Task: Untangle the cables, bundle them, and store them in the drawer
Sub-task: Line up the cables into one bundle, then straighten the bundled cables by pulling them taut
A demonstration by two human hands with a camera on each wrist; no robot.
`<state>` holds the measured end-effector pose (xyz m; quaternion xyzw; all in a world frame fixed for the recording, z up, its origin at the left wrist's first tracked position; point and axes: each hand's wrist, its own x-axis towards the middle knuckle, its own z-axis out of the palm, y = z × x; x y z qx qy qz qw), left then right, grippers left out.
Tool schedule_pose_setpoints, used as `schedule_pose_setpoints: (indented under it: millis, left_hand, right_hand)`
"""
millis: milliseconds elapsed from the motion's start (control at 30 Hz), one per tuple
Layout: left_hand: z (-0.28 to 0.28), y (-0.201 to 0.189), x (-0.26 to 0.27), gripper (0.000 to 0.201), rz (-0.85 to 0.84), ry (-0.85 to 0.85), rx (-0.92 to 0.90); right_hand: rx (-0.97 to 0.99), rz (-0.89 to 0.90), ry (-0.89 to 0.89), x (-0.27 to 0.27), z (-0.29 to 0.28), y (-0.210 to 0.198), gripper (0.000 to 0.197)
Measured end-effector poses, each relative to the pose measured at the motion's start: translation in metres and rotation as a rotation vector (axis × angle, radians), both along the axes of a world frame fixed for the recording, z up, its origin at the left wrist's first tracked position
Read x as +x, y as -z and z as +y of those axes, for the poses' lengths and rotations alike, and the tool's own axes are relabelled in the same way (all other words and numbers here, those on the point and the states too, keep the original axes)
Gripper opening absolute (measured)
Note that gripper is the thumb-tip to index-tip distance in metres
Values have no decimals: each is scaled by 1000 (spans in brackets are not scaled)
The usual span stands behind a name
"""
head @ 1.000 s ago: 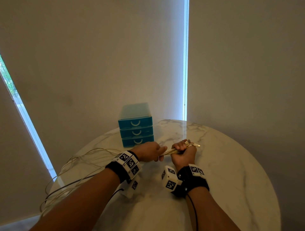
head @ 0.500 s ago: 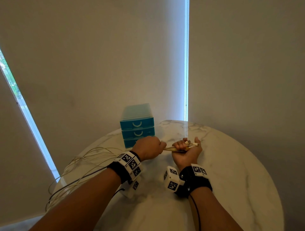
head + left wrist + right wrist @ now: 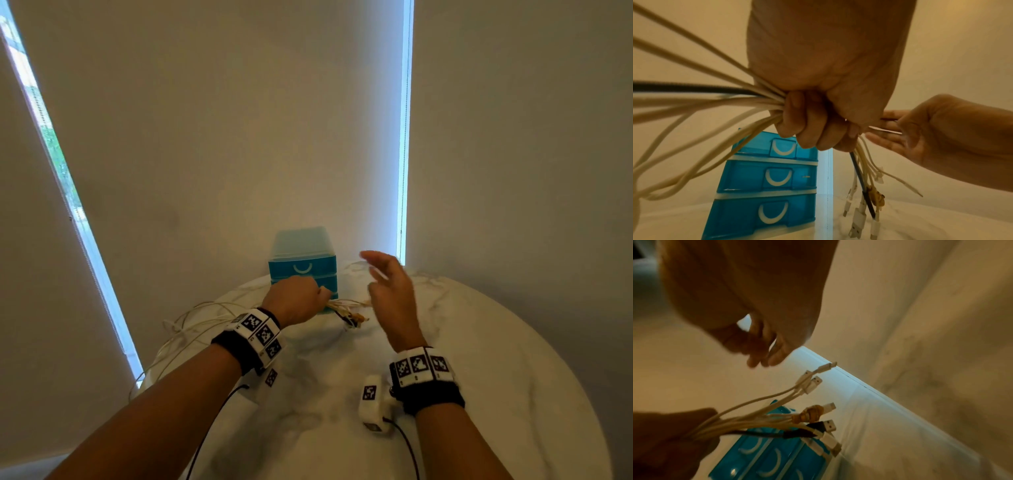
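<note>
My left hand (image 3: pixel 297 298) (image 3: pixel 818 123) grips a bunch of several white cables (image 3: pixel 701 104) and one black one in its fist. Their plug ends (image 3: pixel 352 317) (image 3: pixel 863 211) (image 3: pixel 818 418) stick out to the right and droop toward the table. The long slack (image 3: pixel 185 325) trails off the table's left edge. My right hand (image 3: pixel 387 291) (image 3: pixel 764 350) is raised just right of the plugs, fingers spread and holding nothing. The blue three-drawer unit (image 3: pixel 303 263) (image 3: pixel 766 186) (image 3: pixel 772 457) stands right behind my left hand, all drawers closed.
The round white marble table (image 3: pixel 479 377) sits against a pale blind-covered window with bright gaps at left and centre. Camera units with black leads hang from both wrists near the table's front.
My right hand has let go of the cable ends and lifted up and away, opening its fingers. The left fist still holds the bunch, and the plug ends now droop.
</note>
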<state>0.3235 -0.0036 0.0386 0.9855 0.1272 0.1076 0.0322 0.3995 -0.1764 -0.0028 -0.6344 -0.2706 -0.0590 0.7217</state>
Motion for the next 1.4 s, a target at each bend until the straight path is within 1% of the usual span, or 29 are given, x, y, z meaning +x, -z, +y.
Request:
schedule_pose_setpoints:
  millis: [67, 100, 133, 167, 200, 233, 300, 367, 400, 467, 500, 533, 633, 667, 700, 733, 800, 867, 933, 1000, 1067, 1100, 1133, 1200, 1267, 1333, 1400]
  left_hand:
    - [1, -2, -3, 49, -3, 3, -23]
    - [2, -3, -4, 50, 0, 21, -30]
    - [3, -4, -4, 51, 5, 42, -39]
    - [4, -4, -5, 52, 10, 56, -60]
    - [5, -4, -5, 53, 12, 68, -95]
    - [6, -4, -5, 56, 8, 81, -142]
    - [6, -2, -5, 58, -5, 117, -231]
    - [3, -2, -6, 55, -17, 157, -271]
    - [2, -1, -6, 54, -15, 173, -261]
    - [4, 1, -6, 56, -30, 180, -241]
    - [7, 3, -5, 58, -51, 174, -246]
    - [11, 5, -4, 60, -66, 169, -257]
    - [18, 12, -5, 64, -56, 180, -335]
    - [19, 13, -6, 64, -39, 180, -371]
    - [20, 13, -7, 66, -18, 178, -397]
    - [20, 13, -7, 68, 4, 166, -410]
    - [23, 14, -5, 73, 33, 123, -405]
    - [29, 16, -4, 77, 46, 79, -429]
    - [35, 21, -5, 72, 82, 57, -522]
    - [39, 28, -8, 64, 181, 50, -617]
    - [35, 36, -10, 57, 275, 55, -699]
    - [31, 38, -10, 55, 300, 67, -688]
    - [25, 38, -10, 51, 309, 84, -632]
    - [16, 40, -7, 39, 321, 99, -514]
    - [9, 40, -1, 29, 263, 99, -488]
    - [4, 39, 5, 34, 214, 94, -497]
    - [-3, 37, 12, 42, 144, 87, -477]
  right_hand:
    - [-253, -117, -170, -11, 11, 4, 69]
    - [-407, -166, -216, -15, 17, 9, 74]
    - [-547, -199, -244, -19, 24, 13, 78]
    - [-638, -219, -246, -22, 29, 16, 79]
    - [-666, -217, -228, -24, 34, 17, 76]
    - [-639, -194, -203, -25, 37, 17, 67]
    - [-558, -157, -164, -25, 40, 15, 42]
    - [-572, -130, -147, -23, 40, 13, 23]
    - [-598, -102, -164, -23, 40, 12, 19]
    - [-675, -40, -208, -27, 39, 5, 21]
    - [-684, 12, -238, -27, 38, 4, 15]
    - [-639, 95, -295, -28, 35, 3, 9]
    - [-457, 359, -497, -21, 23, 7, 33]
    - [-431, 411, -539, -20, 19, 8, 41]
    - [-421, 435, -546, -18, 19, 8, 48]
    - [-432, 415, -508, -18, 19, 9, 54]
    - [-470, 307, -362, -18, 22, 6, 63]
    - [-454, 225, -233, -16, 23, 6, 62]
    - [-477, 128, -89, -10, 12, 2, 57]
    - [-595, 18, 67, 4, -3, -2, 53]
    - [-754, -68, 141, 15, -15, -4, 50]
    - [-847, -100, 144, 20, -19, -4, 49]
    - [-948, -125, 120, 23, -21, -4, 51]
    - [-1164, -163, 24, 28, -24, 0, 56]
    - [-1357, -181, -64, 36, -28, 7, 62]
    - [-1450, -180, -101, 42, -34, 10, 64]
    - [-1480, -182, -100, 46, -39, 9, 64]
